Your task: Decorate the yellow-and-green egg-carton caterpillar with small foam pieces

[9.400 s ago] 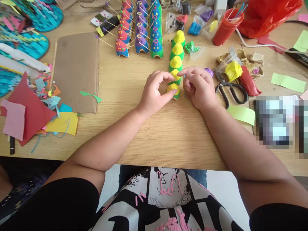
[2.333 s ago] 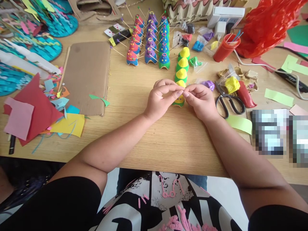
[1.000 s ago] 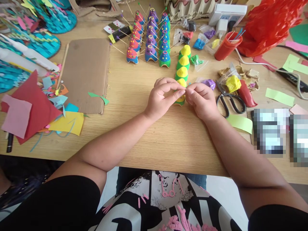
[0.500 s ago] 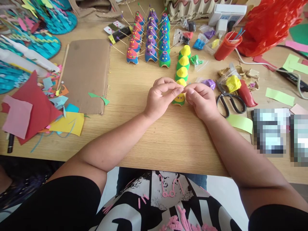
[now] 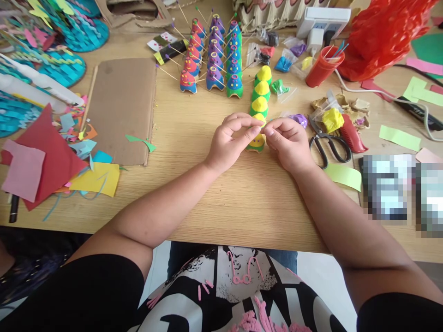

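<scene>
My left hand (image 5: 232, 142) and my right hand (image 5: 287, 142) meet at the fingertips over the near end of a yellow-and-green caterpillar-like row (image 5: 259, 105). Both hands are pinched closed; whatever lies between the fingertips is too small to make out. Below the fingers shows the row's front bump (image 5: 256, 140), yellow with small dark dots. Further back stand a red-and-blue row (image 5: 188, 81), a purple-and-blue row (image 5: 215, 77) and a blue-and-green row (image 5: 235, 83), with thin sticks poking out.
Black-handled scissors (image 5: 330, 146), yellow clay (image 5: 332, 121) and a red cup (image 5: 324, 67) lie or stand to the right. On the left are brown cardboard (image 5: 121, 110), paper scraps (image 5: 98, 178) and blue woven pieces (image 5: 62, 69). A red plastic bag (image 5: 384, 41) sits at the back right.
The whole view has shifted slightly, so the objects appear a little further left. Both hands keep nearly the same pinched pose.
</scene>
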`<state>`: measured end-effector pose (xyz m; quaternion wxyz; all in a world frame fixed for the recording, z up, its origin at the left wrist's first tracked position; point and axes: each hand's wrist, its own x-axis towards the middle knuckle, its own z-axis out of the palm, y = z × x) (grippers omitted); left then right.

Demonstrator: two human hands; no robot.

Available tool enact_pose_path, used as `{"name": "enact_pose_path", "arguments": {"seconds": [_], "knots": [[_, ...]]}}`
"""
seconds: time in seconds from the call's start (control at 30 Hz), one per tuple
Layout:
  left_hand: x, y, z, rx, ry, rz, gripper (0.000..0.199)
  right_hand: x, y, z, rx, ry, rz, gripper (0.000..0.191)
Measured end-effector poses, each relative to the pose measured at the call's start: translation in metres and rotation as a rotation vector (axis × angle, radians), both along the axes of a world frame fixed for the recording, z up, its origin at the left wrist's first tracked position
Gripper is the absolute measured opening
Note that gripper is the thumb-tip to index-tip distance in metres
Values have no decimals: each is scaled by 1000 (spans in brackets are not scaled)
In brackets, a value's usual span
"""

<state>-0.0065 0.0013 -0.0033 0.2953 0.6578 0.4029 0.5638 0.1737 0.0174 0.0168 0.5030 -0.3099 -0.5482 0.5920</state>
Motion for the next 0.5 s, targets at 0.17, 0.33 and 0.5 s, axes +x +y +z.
{"name": "enact_pose_path", "arguments": {"seconds": [0.17, 0.33, 0.5], "knots": [[0, 0, 0, 20, 23, 27, 38, 1, 0, -2, 25, -21, 12, 47], [-1, 1, -2, 42, 77, 32, 35, 2, 0, -3, 4, -30, 7, 47], [-4, 1, -2, 102, 123, 35, 28, 0, 0, -1, -26, -8, -1, 47]]}}
